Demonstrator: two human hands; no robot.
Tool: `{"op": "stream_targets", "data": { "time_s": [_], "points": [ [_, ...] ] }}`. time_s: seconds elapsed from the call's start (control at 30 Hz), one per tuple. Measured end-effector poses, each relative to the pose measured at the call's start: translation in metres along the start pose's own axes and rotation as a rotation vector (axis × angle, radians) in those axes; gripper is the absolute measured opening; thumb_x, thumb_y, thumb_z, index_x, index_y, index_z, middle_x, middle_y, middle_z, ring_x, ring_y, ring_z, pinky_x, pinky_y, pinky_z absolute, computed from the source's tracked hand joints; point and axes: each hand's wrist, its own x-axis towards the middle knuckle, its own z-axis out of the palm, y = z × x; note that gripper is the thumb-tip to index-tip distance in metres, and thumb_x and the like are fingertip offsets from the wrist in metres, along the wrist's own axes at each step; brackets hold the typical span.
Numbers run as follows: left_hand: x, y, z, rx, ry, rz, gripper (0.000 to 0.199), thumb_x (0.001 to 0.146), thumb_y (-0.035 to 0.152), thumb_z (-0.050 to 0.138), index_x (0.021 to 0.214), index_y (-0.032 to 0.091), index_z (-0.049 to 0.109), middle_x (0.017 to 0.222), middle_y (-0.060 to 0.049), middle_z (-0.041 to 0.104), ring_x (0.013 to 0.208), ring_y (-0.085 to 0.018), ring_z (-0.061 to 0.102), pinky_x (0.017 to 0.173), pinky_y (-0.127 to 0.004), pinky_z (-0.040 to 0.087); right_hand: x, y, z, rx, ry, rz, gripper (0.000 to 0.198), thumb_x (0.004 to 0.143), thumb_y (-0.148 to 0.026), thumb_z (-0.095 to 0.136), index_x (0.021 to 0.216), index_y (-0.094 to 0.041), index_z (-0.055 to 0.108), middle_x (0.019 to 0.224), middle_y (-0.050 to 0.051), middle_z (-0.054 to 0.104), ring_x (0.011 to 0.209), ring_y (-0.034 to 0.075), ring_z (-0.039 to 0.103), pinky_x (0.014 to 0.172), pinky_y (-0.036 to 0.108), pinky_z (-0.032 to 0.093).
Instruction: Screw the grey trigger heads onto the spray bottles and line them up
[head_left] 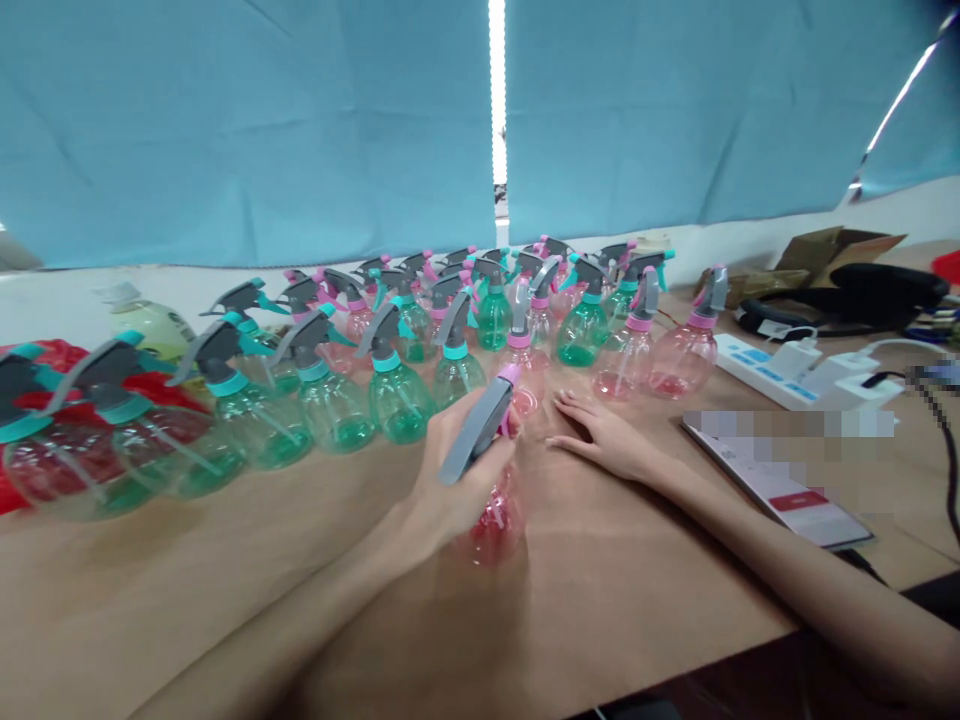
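The left hand (450, 475) is curled closed around the neck of a pink-tinted spray bottle (491, 525), just under its grey and pink trigger head; the clear body, with red-pink color low inside, hangs below the grip above the front of the table (600, 580) (whether its base touches the wood, I cannot tell). Some of those fingers are hidden behind the bottle. The right hand (611, 440) lies palm down on the table, holding nothing, its fingers loosely extended and the thumb parted from them. Its fingertips are near another pink bottle (529, 372). Left of the grip, green bottles (405, 400) stand in a row.
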Motion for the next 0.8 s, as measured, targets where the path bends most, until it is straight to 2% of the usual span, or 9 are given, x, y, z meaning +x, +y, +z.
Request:
{"op": "stream_targets", "data": {
  "time_s": [0.13,0.27,0.37,0.5,0.63,0.8],
  "points": [
    [0.000,-0.001,0.002,0.007,0.030,-0.010,0.006,0.069,0.018,0.049,0.071,0.022,0.053,0.061,0.004,0.045,0.053,-0.012,0.040,0.049,-0.024,0.032,-0.001,-0.002,0.000,-0.003,-0.007,-0.004,0.076,0.083,-0.064,0.050,0.142,-0.017,0.044,0.149,0.015,0.039,0.139,0.030,0.034,0.113,0.052,0.029],
    [-0.001,-0.004,0.003,-0.003,0.029,-0.005,0.003,0.072,0.019,0.050,0.070,0.021,0.050,0.073,0.002,0.055,0.064,-0.014,0.051,0.057,-0.026,0.039,-0.003,-0.007,-0.002,-0.040,-0.025,-0.006,0.079,0.084,-0.066,0.047,0.141,-0.012,0.044,0.149,0.017,0.038,0.140,0.031,0.033,0.114,0.051,0.027],
    [-0.001,-0.006,0.003,-0.010,0.021,-0.002,0.003,0.074,0.020,0.052,0.072,0.021,0.051,0.075,0.001,0.057,0.068,-0.016,0.055,0.062,-0.027,0.043,-0.005,-0.011,-0.004,-0.068,-0.042,-0.013,0.079,0.085,-0.066,0.045,0.140,-0.009,0.045,0.149,0.018,0.038,0.140,0.032,0.032,0.115,0.051,0.026],
    [-0.001,-0.006,0.003,0.010,0.030,-0.008,0.005,0.075,0.020,0.052,0.070,0.021,0.051,0.073,0.002,0.057,0.066,-0.015,0.055,0.060,-0.027,0.042,-0.007,-0.013,-0.005,-0.087,-0.063,-0.017,0.079,0.085,-0.067,0.044,0.139,-0.009,0.047,0.149,0.019,0.037,0.140,0.032,0.032,0.114,0.051,0.026],
    [-0.001,-0.005,0.003,0.036,0.047,0.014,0.005,0.074,0.019,0.051,0.070,0.022,0.052,0.064,0.004,0.053,0.055,-0.012,0.047,0.052,-0.025,0.037,-0.007,-0.011,-0.004,-0.073,-0.054,-0.020,0.079,0.083,-0.068,0.046,0.140,-0.013,0.046,0.150,0.017,0.036,0.140,0.031,0.031,0.114,0.051,0.026],
    [-0.001,-0.005,0.003,0.012,0.030,0.012,0.006,0.075,0.020,0.052,0.070,0.022,0.050,0.068,0.003,0.055,0.059,-0.014,0.050,0.053,-0.026,0.037,-0.007,-0.010,-0.004,-0.087,-0.064,-0.027,0.082,0.083,-0.070,0.044,0.139,-0.010,0.047,0.148,0.018,0.038,0.140,0.031,0.032,0.114,0.051,0.026]
  ]
}}
